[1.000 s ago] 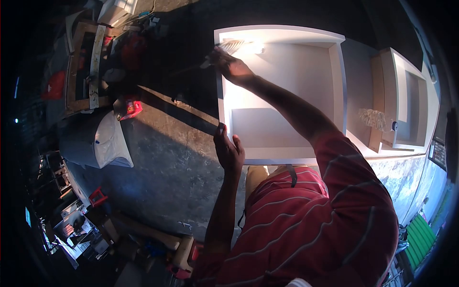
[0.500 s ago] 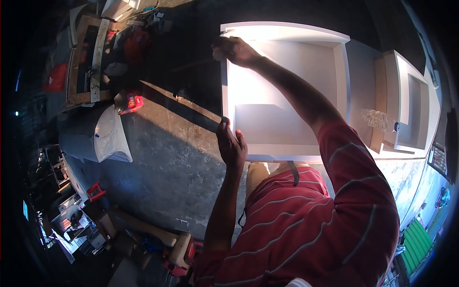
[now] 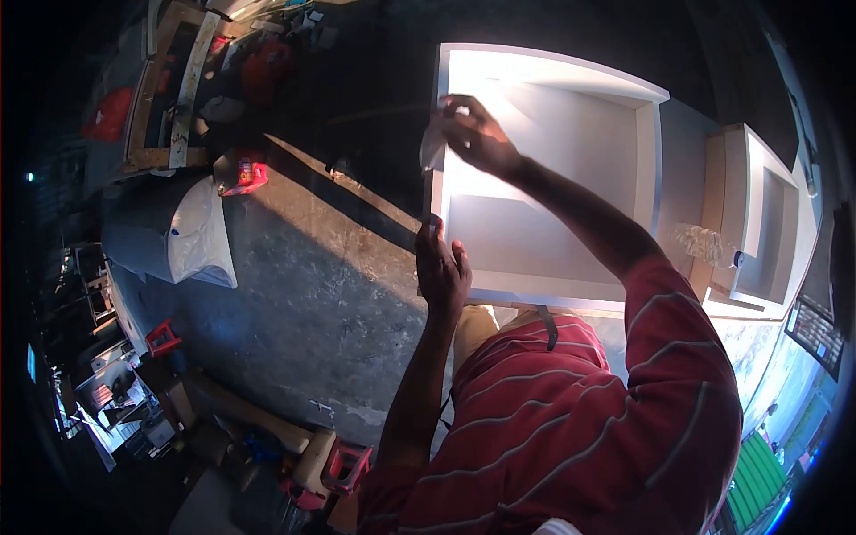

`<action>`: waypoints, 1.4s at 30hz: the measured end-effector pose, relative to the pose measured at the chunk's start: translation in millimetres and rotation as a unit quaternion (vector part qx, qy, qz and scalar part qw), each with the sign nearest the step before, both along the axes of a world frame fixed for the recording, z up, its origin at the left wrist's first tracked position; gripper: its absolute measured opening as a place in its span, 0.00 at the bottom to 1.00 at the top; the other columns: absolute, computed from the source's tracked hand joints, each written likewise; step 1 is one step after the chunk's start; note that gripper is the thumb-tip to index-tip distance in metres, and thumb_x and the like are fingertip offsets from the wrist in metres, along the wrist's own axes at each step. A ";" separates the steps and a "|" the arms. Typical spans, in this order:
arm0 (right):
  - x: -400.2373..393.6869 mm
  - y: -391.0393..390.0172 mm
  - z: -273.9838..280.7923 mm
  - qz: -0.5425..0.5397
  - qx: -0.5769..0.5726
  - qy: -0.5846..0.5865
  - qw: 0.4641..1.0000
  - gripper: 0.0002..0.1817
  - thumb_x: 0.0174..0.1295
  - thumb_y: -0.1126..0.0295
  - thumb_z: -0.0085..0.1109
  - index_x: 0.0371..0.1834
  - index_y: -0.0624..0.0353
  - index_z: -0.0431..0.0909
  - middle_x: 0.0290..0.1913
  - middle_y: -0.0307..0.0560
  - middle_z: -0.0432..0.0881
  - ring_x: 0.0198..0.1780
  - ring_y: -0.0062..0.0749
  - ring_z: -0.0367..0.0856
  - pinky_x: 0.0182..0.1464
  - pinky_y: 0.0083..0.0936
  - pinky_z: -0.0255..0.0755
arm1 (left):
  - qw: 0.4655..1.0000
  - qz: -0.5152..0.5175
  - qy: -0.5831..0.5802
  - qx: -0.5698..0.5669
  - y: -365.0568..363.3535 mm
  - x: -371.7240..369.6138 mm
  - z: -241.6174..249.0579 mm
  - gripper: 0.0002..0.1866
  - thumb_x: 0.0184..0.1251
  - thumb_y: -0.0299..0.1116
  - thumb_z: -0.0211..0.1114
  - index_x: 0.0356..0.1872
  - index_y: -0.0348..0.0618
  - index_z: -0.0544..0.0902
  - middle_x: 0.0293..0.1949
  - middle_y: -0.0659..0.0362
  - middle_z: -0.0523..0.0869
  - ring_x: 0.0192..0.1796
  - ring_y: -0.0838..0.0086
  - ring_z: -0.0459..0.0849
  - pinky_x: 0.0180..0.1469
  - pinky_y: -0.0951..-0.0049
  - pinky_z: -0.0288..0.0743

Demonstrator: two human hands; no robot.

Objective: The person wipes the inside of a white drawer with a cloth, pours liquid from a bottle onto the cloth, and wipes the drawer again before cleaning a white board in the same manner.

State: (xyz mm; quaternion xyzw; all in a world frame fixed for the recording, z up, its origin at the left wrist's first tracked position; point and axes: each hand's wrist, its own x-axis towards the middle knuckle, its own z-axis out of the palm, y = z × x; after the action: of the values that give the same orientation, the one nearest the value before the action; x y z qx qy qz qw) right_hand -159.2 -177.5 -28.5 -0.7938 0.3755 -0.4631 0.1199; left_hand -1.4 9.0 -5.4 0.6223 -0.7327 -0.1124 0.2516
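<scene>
White open box [image 3: 553,196] is seen at upper centre of the frame, its open side toward the camera. Pale item [image 3: 433,147] is held in the right hand [image 3: 464,129], fingers curled and closed on it, over the box's left wall — item is blurred, type can't be told. Versus the earlier frame, the right hand has been moved down from the box's upper left corner to a spot lower along the same wall. Left hand [image 3: 443,272] is kept at the lower left corner, touching the wall, thumb spread from fingers — whether the wall is gripped can't be told. Whole box is now seen slightly further right in the frame. A smaller white box [image 3: 769,223] is placed at the right, with a tan fibrous bundle [image 3: 700,242] just beside it. Red packet [image 3: 245,176] is seen at left, above the plastic-wrapped roll [image 3: 201,232]. Wooden frame [image 3: 187,89] is located upper left, red stool [image 3: 163,339] lower left, green panel [image 3: 762,481] lower right.
</scene>
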 end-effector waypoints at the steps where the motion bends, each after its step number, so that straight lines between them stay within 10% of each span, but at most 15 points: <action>1: -12.0 -12.3 24.8 -0.025 0.040 -0.044 0.998 0.15 0.52 0.73 0.62 0.46 0.56 0.80 0.56 0.48 0.75 0.58 0.49 0.72 0.57 0.37 0.74 | 1.000 -0.001 0.000 0.002 -0.2 -0.6 1.0 0.20 0.66 0.28 0.55 0.57 0.30 0.70 0.57 0.45 0.73 0.60 0.51 0.73 0.61 0.58 0.69; 8: 1.9 -71.2 -16.2 -0.080 -0.030 -0.012 0.996 0.17 0.60 0.72 0.53 0.53 0.53 0.78 0.56 0.49 0.78 0.65 0.42 0.68 0.73 0.42 0.53 | 1.000 0.001 0.004 0.010 0.0 0.2 -3.5 0.20 0.73 0.35 0.48 0.57 0.30 0.69 0.57 0.44 0.73 0.61 0.51 0.72 0.62 0.58 0.68; 10: 15.8 -26.0 -16.1 -0.091 0.165 -0.075 0.979 0.16 0.67 0.70 0.47 0.55 0.59 0.76 0.67 0.51 0.68 0.73 0.50 0.56 0.70 0.40 0.60 | 1.000 0.002 0.007 0.012 0.7 0.2 -3.9 0.20 0.75 0.37 0.47 0.57 0.30 0.69 0.58 0.44 0.73 0.61 0.51 0.72 0.62 0.58 0.67; 17: 32.7 111.3 -38.5 0.048 0.250 -0.204 0.945 0.25 0.65 0.78 0.51 0.67 0.57 0.65 0.73 0.50 0.58 0.71 0.46 0.60 0.68 0.31 0.63 | 1.000 -0.014 -0.004 0.002 1.1 2.1 -2.8 0.21 0.66 0.28 0.54 0.58 0.31 0.68 0.57 0.43 0.71 0.59 0.48 0.72 0.61 0.56 0.68; 20: 20.4 83.3 -86.3 0.030 0.245 -0.095 0.964 0.24 0.65 0.78 0.50 0.65 0.65 0.63 0.67 0.53 0.65 0.65 0.44 0.69 0.69 0.31 0.62 | 1.000 -0.004 -0.012 0.017 1.2 2.8 -5.0 0.21 0.70 0.33 0.51 0.59 0.32 0.68 0.57 0.42 0.71 0.60 0.48 0.72 0.61 0.55 0.68; 23: -7.4 42.2 -87.9 -0.059 0.050 0.253 0.964 0.21 0.69 0.70 0.45 0.65 0.61 0.65 0.66 0.56 0.65 0.71 0.42 0.60 0.73 0.34 0.55 | 1.000 -0.001 -0.012 0.028 3.3 4.5 -7.2 0.21 0.74 0.37 0.47 0.60 0.33 0.68 0.57 0.40 0.71 0.60 0.47 0.71 0.60 0.54 0.68; 28: -41.2 -30.7 -79.3 -0.289 0.201 0.094 0.931 0.18 0.68 0.68 0.47 0.61 0.48 0.74 0.68 0.54 0.64 0.69 0.46 0.59 0.71 0.34 0.58 | 1.000 -0.009 -0.021 0.006 0.2 3.3 -7.5 0.20 0.74 0.37 0.47 0.59 0.32 0.68 0.56 0.41 0.71 0.59 0.47 0.72 0.59 0.53 0.69; 33: 3.9 45.5 -78.8 -0.099 0.124 0.137 0.978 0.18 0.59 0.67 0.58 0.51 0.64 0.78 0.57 0.52 0.75 0.61 0.42 0.71 0.67 0.34 0.62 | 1.000 -0.013 -0.015 0.001 0.7 5.3 -8.5 0.20 0.71 0.33 0.51 0.58 0.30 0.68 0.57 0.41 0.72 0.59 0.47 0.73 0.60 0.54 0.69; 39: -33.5 161.6 -79.7 0.142 0.133 0.209 0.958 0.17 0.65 0.65 0.50 0.56 0.41 0.77 0.67 0.46 0.66 0.73 0.44 0.56 0.74 0.45 0.49 | 1.000 -0.011 -0.018 0.002 2.3 4.0 -6.8 0.20 0.69 0.30 0.52 0.59 0.31 0.67 0.56 0.41 0.72 0.60 0.47 0.72 0.61 0.55 0.68; 42: -95.9 90.1 -88.9 -0.136 0.099 0.298 0.940 0.18 0.66 0.66 0.48 0.59 0.44 0.73 0.66 0.50 0.66 0.71 0.47 0.59 0.71 0.49 0.52 | 1.000 0.005 -0.006 0.008 3.4 2.8 -9.8 0.21 0.75 0.38 0.46 0.58 0.31 0.69 0.57 0.41 0.72 0.60 0.47 0.71 0.60 0.53 0.67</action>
State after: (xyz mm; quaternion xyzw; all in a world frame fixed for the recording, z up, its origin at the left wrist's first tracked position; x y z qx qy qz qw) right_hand -255.1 -87.4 -117.4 -0.8210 0.5423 -0.1779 0.0161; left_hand 1.4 12.4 -15.3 0.6287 -0.7301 -0.1128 0.2428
